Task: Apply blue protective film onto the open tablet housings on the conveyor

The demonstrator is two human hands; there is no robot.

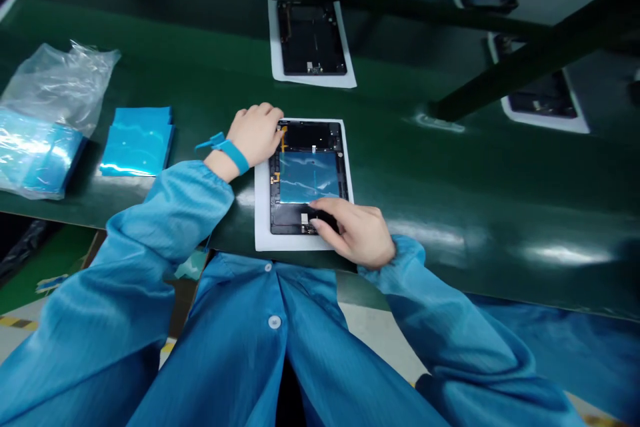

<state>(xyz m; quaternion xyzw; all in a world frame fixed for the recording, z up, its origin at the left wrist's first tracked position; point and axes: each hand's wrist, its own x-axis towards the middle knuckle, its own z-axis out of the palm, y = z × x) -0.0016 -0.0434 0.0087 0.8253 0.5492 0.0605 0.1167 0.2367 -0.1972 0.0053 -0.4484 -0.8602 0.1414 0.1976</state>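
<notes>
An opened tablet housing point(293, 219) lies on a white sheet point(263, 240) in front of me, its black inside facing up. A shiny blue film point(310, 177) covers its middle, with orange flex cables along the left side. My left hand point(255, 135), a blue band at its wrist, is curled over the housing's upper left edge; its fingertips are partly hidden. Over the lower right of the housing is my right hand point(357, 230). Its index fingertip is at the film's lower edge, and the thumb is a little apart, by a small circuit board point(307, 228).
Left on the green bench point(400, 173) lie a stack of blue films point(137, 140) and a clear plastic bag point(60, 90) with more. Another tablet housing point(313, 40) lies beyond. A dark green post point(510, 47) slants at right, near further housings point(543, 90).
</notes>
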